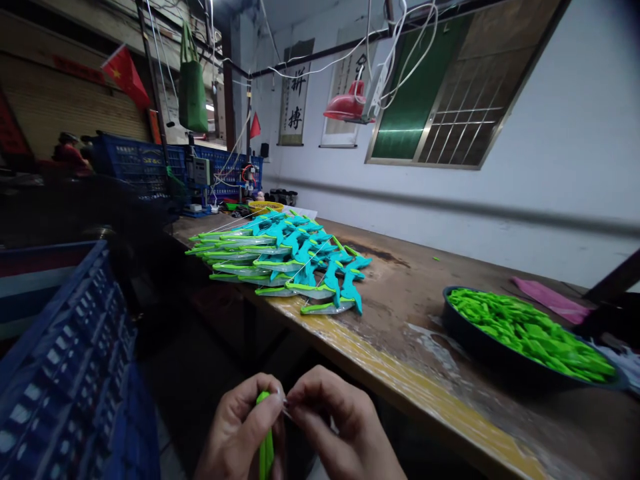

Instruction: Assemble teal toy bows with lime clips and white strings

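My left hand [245, 427] is closed around a bright green plastic piece [267, 447], which points upward between thumb and fingers near the bottom of the head view. Beside it, my right hand [340, 427] has its thumb and fingertips pinched together close to the left thumb. Something tiny and pale shows between the two hands' fingertips, too small to name. Both hands are in front of the table edge. Beyond them lies a pile of turquoise and green plastic pieces [300, 253] with clear parts along their green arms.
A dark round basin [453, 320] full of green pieces stands on the wooden table [390, 333] at right, near a pink cloth [550, 300]. Blue crates [75, 353] rise at left. A red lamp [345, 107] and white cables hang overhead. A person [73, 153] is far left.
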Available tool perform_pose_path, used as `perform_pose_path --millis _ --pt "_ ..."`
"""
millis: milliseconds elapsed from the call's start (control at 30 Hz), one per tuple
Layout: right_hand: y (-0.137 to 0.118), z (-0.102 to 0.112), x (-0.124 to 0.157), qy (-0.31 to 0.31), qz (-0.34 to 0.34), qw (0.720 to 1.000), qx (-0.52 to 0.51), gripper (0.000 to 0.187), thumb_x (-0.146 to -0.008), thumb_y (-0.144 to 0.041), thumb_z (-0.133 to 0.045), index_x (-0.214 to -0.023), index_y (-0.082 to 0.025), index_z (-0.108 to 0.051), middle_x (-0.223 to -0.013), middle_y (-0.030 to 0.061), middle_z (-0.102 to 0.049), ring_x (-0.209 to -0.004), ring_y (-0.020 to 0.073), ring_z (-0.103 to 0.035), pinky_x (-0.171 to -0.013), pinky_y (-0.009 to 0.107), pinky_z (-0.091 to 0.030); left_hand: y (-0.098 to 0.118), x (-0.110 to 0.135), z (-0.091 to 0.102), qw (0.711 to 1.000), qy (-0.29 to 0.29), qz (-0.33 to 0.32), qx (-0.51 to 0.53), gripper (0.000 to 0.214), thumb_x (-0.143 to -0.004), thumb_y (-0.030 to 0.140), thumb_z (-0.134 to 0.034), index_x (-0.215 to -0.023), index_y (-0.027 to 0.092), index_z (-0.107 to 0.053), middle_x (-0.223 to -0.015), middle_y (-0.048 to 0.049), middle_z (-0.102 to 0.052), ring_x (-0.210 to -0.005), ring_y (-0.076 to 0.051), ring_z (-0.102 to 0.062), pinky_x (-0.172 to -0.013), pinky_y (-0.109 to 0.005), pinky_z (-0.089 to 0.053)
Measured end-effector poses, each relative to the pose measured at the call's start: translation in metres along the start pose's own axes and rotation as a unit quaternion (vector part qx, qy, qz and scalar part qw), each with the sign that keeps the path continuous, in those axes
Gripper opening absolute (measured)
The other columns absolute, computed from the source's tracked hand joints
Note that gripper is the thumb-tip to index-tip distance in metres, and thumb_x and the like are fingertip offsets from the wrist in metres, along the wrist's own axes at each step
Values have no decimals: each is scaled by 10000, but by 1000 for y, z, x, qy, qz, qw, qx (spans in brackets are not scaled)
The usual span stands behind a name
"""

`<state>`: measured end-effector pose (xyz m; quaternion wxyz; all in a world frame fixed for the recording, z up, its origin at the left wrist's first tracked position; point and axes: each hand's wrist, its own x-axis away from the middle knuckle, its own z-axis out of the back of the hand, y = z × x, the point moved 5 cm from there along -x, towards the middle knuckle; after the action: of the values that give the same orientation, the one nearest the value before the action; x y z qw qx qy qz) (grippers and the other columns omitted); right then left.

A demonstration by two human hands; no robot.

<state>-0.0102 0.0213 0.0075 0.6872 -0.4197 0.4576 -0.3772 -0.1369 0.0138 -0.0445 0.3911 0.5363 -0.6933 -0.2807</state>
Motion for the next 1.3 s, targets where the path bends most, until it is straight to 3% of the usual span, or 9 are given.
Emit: perform_pose_path --millis 100,167,267,367,533,700,900,1133,1300 --pt "-22 1 4 24 164 967 192 155 -1016 -208 -489 -915 -204 -608 -949 44 -595 -760 121 -571 -651 212 -457 3 3 -4 997 -16 20 78 404 -631 469 -933 -802 186 -702 -472 48 -551 -424 -69 -466 -450 -154 -341" --pt "-29 -3 4 24 225 950 213 156 -1043 -212 -454 -935 -215 -568 -994 42 -590 -795 122 -572 -643 206 -451 5 4 -4 995 -34 21 96 372 -615 403 -956 -796 174 -725 -518 31 -580 -466 -72 -489 -496 -170 -360" --pt "-32 -6 2 8 263 943 206 229 -1073 -274 -418 -873 -216 -515 -860 10 -568 -744 124 -548 -595 216 -411 3 2 -4 991 -106 27 77 333 -687 403 -915 -761 157 -705 -509 23 -554 -435 -63 -438 -470 -181 -303" --pt "-31 -3 1 -4 230 949 217 230 -1064 -257 -406 -854 -213 -490 -802 -4 -532 -677 111 -520 -562 220 -381 1 -2 -1 991 -111 20 66 357 -719 421 -895 -732 158 -654 -497 53 -484 -426 -41 -378 -455 -168 -250" --pt "-22 5 1 -5 72 984 164 107 -960 -158 -512 -872 -213 -486 -737 -36 -543 -651 97 -530 -592 180 -418 8 -3 -2 995 -62 -42 -61 458 -667 550 -890 -688 161 -649 -457 31 -546 -371 -66 -454 -408 -157 -286" --pt "-20 1 6 53 167 969 172 134 -980 -107 -497 -908 -215 -529 -838 -17 -566 -725 97 -566 -663 186 -434 4 -6 1 998 -48 -27 -34 467 -647 541 -905 -684 155 -644 -464 50 -486 -412 -47 -400 -447 -147 -266" --pt "-16 -5 13 59 213 959 177 150 -1029 -148 -506 -1087 -227 -619 -965 29 -603 -815 122 -627 -700 193 -486 -3 -6 -1 990 -117 -7 74 342 -745 461 -857 -728 178 -666 -508 57 -446 -411 -50 -335 -426 -172 -246" --pt "-24 -9 13 97 222 935 260 145 -1030 -149 -470 -908 -207 -523 -885 20 -552 -674 107 -555 -557 209 -410 -7 -4 -2 994 -79 21 77 357 -708 446 -890 -717 172 -661 -558 49 -443 -494 -56 -350 -510 -180 -309" --pt "-18 -10 17 150 210 928 269 156 -1032 -126 -443 -932 -209 -528 -913 34 -559 -716 118 -591 -624 219 -466 -2 -3 6 1000 -24 -10 -2 397 -623 504 -932 -694 187 -704 -460 69 -441 -415 -32 -300 -461 -170 -274"
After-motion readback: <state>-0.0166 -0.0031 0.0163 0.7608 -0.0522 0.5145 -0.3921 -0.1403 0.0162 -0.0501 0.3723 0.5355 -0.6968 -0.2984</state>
